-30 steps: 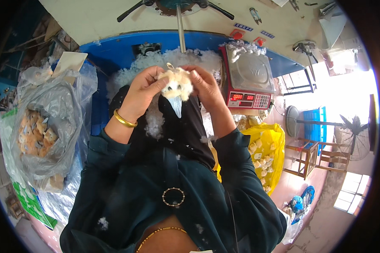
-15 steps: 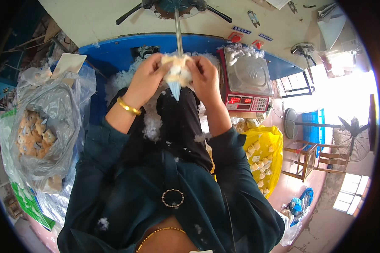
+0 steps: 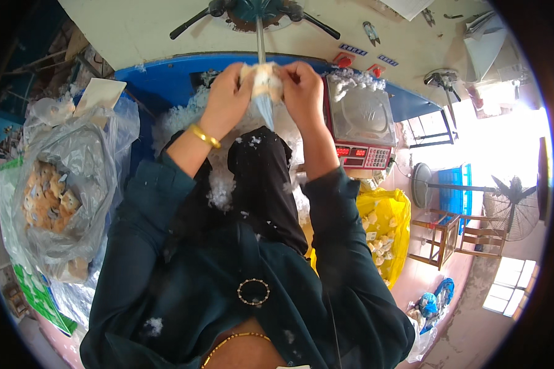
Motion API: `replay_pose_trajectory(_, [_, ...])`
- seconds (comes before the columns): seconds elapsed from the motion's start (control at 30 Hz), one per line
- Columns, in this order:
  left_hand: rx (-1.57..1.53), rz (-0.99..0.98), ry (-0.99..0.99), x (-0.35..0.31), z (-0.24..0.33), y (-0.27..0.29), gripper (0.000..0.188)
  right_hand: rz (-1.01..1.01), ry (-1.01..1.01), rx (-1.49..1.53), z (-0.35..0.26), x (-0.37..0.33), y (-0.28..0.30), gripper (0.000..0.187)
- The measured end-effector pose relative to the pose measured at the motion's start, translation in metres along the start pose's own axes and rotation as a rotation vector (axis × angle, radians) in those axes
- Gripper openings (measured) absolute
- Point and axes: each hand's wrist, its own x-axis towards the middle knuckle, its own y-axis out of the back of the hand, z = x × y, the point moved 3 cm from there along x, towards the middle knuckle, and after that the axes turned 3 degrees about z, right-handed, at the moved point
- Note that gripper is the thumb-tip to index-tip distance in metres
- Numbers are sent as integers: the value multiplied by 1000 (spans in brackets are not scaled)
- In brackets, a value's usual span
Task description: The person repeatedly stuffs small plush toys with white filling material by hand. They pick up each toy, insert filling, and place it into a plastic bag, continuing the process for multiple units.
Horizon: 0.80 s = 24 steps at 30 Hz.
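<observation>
Between both hands I hold a small plush toy (image 3: 266, 83), tan and white, with a pale blue pointed piece hanging from it toward me. It sits at the near end of a thin metal tube (image 3: 260, 42), which comes out of a machine (image 3: 255, 11) on the bench. My left hand (image 3: 229, 97), below a gold bangle, is closed on the toy's left side. My right hand (image 3: 304, 95) pinches its right side. Whether the tube's tip is inside the toy is hidden. White fluffy stuffing (image 3: 181, 117) lies below and around my hands.
A red scale (image 3: 364, 120) stands to the right, with fluff on it. Beyond my right arm, a yellow bag (image 3: 401, 212) holds small plush pieces. On my left, a clear plastic bag (image 3: 98, 163) contains tan plush pieces (image 3: 46, 197). Pliers-like snips (image 3: 371, 34) lie on the bench.
Both hands and the plush toy have moved a little away from me, up along the metal tube. The blue pointed piece has swung slightly to the right.
</observation>
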Motion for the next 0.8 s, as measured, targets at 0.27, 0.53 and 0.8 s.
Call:
replay_pose_trajectory(0.27, [26, -61, -16, 19, 6, 8, 20, -42, -355, 278, 11, 12, -11, 24])
replay_pose_trajectory(0.53, [243, 52, -233, 7, 17, -1, 23, -56, -382, 345, 6, -10, -8, 19])
replay_pose_trajectory(0.8, [71, 73, -95, 84, -18, -5, 26, 51, -256, 304, 41, 66, -49, 24])
